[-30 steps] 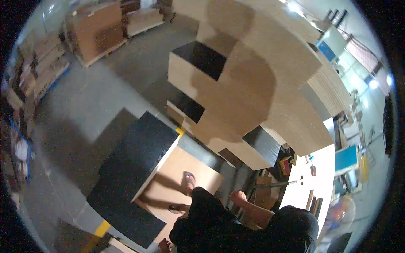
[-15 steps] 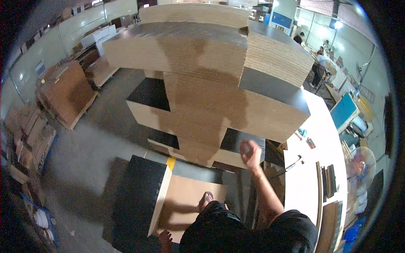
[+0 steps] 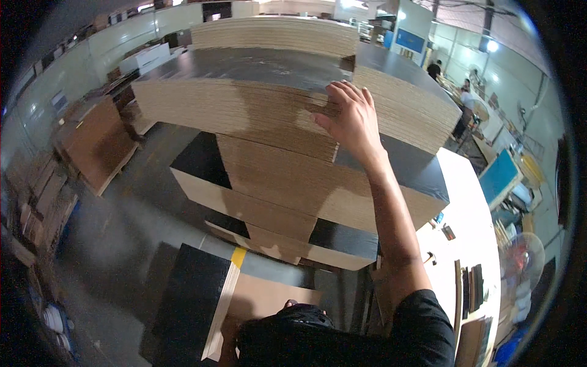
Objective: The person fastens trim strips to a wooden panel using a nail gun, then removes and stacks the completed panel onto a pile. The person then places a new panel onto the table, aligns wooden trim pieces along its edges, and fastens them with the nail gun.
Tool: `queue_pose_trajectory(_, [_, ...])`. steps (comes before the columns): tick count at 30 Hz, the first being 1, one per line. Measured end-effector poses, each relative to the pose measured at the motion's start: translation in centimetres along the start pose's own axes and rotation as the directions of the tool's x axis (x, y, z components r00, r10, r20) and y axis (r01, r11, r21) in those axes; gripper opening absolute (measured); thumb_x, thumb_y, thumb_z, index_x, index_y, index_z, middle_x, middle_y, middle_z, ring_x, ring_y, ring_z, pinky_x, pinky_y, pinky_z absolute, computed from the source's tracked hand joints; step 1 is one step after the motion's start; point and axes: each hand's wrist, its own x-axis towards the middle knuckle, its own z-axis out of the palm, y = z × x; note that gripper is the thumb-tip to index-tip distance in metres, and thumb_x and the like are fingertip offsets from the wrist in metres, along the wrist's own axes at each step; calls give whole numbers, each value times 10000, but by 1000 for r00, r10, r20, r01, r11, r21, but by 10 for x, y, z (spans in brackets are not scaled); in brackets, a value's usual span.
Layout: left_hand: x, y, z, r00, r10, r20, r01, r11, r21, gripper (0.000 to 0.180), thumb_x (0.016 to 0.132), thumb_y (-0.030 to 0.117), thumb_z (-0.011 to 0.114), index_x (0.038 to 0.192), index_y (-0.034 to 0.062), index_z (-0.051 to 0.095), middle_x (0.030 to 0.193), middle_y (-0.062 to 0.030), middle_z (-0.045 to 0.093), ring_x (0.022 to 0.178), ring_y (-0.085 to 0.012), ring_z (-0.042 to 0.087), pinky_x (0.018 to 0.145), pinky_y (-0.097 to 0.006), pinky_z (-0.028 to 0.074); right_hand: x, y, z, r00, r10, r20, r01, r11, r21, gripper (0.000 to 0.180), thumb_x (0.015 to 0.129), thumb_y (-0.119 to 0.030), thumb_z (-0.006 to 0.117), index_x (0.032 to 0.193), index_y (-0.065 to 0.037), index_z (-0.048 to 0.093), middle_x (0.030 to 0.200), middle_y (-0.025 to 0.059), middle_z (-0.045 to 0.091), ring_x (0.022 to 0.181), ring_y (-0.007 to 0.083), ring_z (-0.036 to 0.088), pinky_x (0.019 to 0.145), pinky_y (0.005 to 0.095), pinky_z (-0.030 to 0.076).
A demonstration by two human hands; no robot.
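Stack of boards: tan layered edges, black top; right hand fingers spread, resting on edge.

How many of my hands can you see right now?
1: the right hand rests on the edge of the tall stack of black-faced wooden boards. The left hand is out of view.

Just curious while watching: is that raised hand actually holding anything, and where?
The right hand rests on the top edge of the board stack, fingers over its dark top; nothing lifted.
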Motion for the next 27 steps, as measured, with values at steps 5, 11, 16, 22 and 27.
queue_pose_trajectory(5, [67,26,21,781,606,154,-595,645,479,291,963,314,505,982,47,618,879,-146,642,788,-293,631,622,-412,499,23,2,24,952,174,253,-112,964,-239,693,774,-417,816,1317,-54,585,1335,120,628,1271,293,569,1126,570,349])
queue_pose_trajectory(11, [135,107,18,979,202,-38,-199,978,60,358,916,348,693,1171,97,692,943,-19,699,841,-147,647,713,-318,480,19,-1,17,979,139,147,-114,979,-167,567,718,-316,831,1187,-42,670,1237,121,681,1153,316,625,1051,450,427])
queue_pose_trajectory(16, [200,154,-18,801,561,-207,-522,825,218,278,960,266,637,1025,3,698,935,-109,723,895,-195,659,768,-351,520,25,-27,29,994,105,15,-102,984,-147,455,717,-215,806,1127,-42,713,1157,125,716,1082,321,651,1028,439,448])
queue_pose_trajectory(22, [213,332,23,900,434,-49,-437,893,-108,246,932,233,734,1013,8,678,961,-63,712,942,-160,652,867,-306,521,0,-48,8,994,99,-53,-106,985,-139,421,688,-66,753,1107,-46,719,1165,114,716,1073,304,655,968,393,507])
queue_pose_trajectory(27, [197,506,19,688,700,-192,-725,670,-159,327,982,343,653,1101,39,657,1120,-73,667,1068,-168,594,955,-345,472,-5,-100,-5,998,42,-46,-52,967,-249,341,771,-68,721,1111,-36,726,1157,113,723,1065,298,669,957,413,521])
